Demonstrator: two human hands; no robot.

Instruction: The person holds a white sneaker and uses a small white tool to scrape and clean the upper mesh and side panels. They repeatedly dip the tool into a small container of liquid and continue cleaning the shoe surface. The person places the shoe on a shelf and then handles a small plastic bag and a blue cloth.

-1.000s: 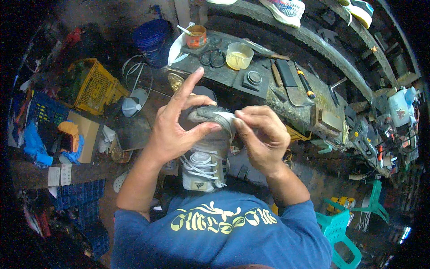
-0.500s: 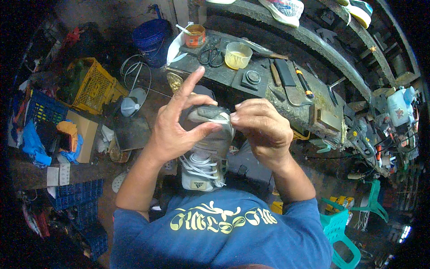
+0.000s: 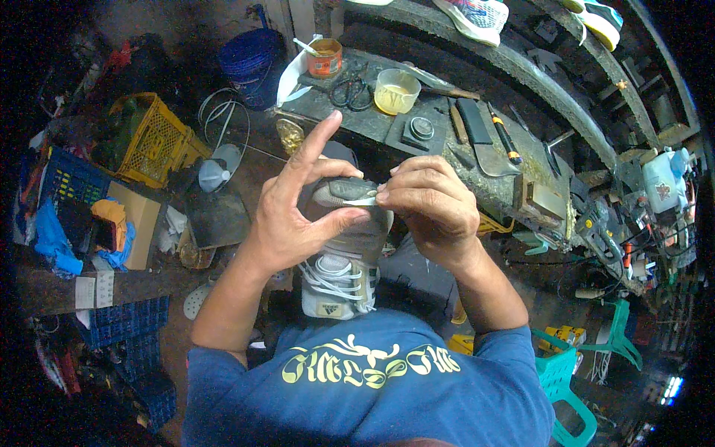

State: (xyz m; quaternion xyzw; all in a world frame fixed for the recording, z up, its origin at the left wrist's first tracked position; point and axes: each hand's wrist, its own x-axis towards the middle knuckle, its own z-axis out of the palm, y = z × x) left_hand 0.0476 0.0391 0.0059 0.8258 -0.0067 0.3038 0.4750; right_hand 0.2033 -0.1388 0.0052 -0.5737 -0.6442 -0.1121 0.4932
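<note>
A grey sneaker (image 3: 356,242) with white laces lies in front of my body, its toe pointing away from me. My left hand (image 3: 294,205) grips the toe end between thumb and bent fingers, with the index finger raised off it. A dark grey patch (image 3: 348,186) shows on the toe between my hands. My right hand (image 3: 436,205) pinches the tip of a thin whitish strip (image 3: 361,201) at the toe's right side. Whether the strip is part of the shoe or a separate piece I cannot tell; my fingertips cover its end.
Beyond my hands, a dark bench holds scissors (image 3: 351,94), a tub of yellowish liquid (image 3: 396,92), an orange can (image 3: 325,59), a wide blade (image 3: 494,160) and an orange-black handled tool (image 3: 505,134). Left is a yellow crate (image 3: 153,141). A green plastic chair (image 3: 566,391) stands at lower right.
My right hand has shifted slightly left, and more of the whitish strip shows at its fingertips. My left hand keeps its hold on the toe.
</note>
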